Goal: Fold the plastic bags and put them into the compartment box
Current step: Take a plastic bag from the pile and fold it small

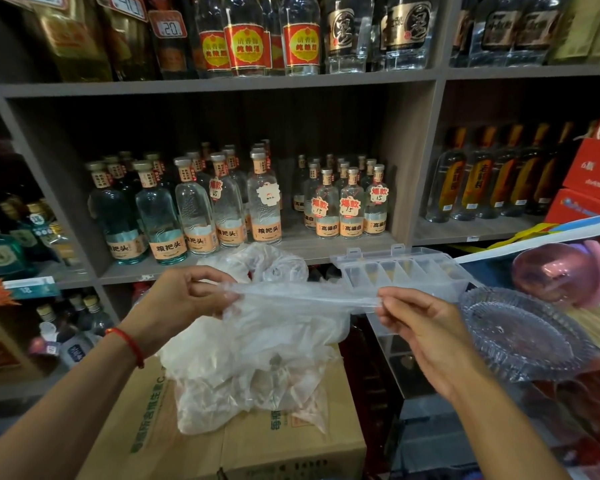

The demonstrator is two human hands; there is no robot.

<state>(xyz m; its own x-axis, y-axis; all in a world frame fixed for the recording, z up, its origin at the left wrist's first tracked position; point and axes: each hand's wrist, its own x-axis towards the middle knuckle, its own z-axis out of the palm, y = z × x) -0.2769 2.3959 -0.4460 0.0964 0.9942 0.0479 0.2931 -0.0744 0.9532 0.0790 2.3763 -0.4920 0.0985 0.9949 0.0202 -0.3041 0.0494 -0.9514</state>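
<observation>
The left hand and right hand hold one clear bag stretched between them as a narrow band, above a pile of loose bags. Each grip is clamped on an end of the band: the left pinches it with thumb and curled fingers, the right nips the other end between thumb and fingertips. The pile lies on a carton, and another crumpled bag sits behind it, at the shelf edge. The box stands open just beyond the right hand, its row of compartments showing; I cannot tell whether any holds a bag yet.

Judging from this, the fold is at an early stage: the bag is drawn long but not yet doubled over.

Risks from here:
- The film is thin and slippery, so a light pinch may let an end slide out and the band would spring open.
- The band hangs close over the pile; lowering it could catch a loose bag and drag it along.
- The compartments look small, so a loosely folded bag may puff up and climb out.
- The box and a glass dish sit near the right hand; a wide sweep of that hand could knock either.
</observation>
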